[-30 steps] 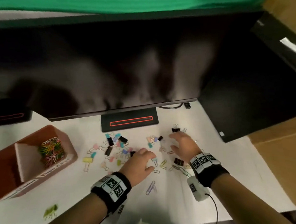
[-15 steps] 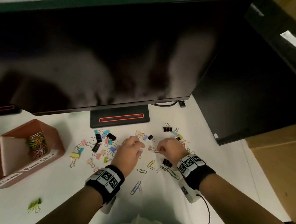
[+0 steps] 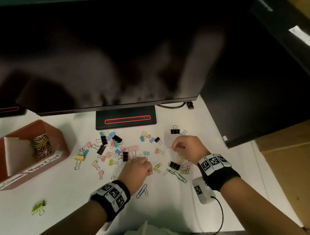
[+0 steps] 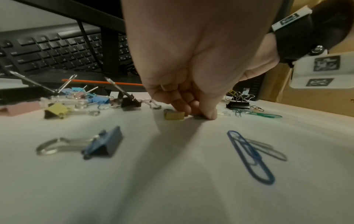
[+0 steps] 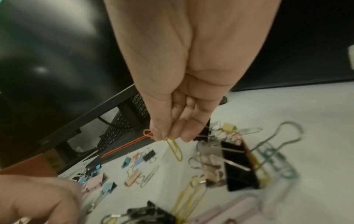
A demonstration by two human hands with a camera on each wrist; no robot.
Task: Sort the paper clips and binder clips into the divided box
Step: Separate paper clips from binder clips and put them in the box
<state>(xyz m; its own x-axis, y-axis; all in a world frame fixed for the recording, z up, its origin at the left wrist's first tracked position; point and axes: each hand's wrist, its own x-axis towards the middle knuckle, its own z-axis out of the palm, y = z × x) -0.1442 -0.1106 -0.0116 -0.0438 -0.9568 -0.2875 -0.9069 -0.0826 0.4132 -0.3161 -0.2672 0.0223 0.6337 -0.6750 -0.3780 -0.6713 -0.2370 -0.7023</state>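
Loose paper clips and binder clips (image 3: 115,147) lie scattered across the white table. My right hand (image 3: 183,147) is raised over the right side of the pile and pinches a yellow paper clip (image 5: 174,147) that hangs from its fingertips; an orange clip (image 5: 148,133) also shows at the thumb. My left hand (image 3: 139,168) has its fingers curled down onto the table beside a small yellow binder clip (image 4: 174,116), with a small clip loop (image 3: 150,172) at the thumb. The reddish divided box (image 3: 60,142) stands at the left, with coloured paper clips (image 3: 42,146) in its far compartment.
A monitor overhangs the table, its stand base (image 3: 125,120) just behind the pile, with a keyboard (image 4: 57,50) under it. A dark unit (image 3: 262,97) and a cardboard box (image 3: 294,163) stand at the right. A blue paper clip (image 3: 141,190) and a green binder clip (image 3: 38,207) lie near me.
My right hand, spread over the pile a second ago, has closed its fingers on a paper clip and lifted it. My left hand has curled its fingertips down onto the table.
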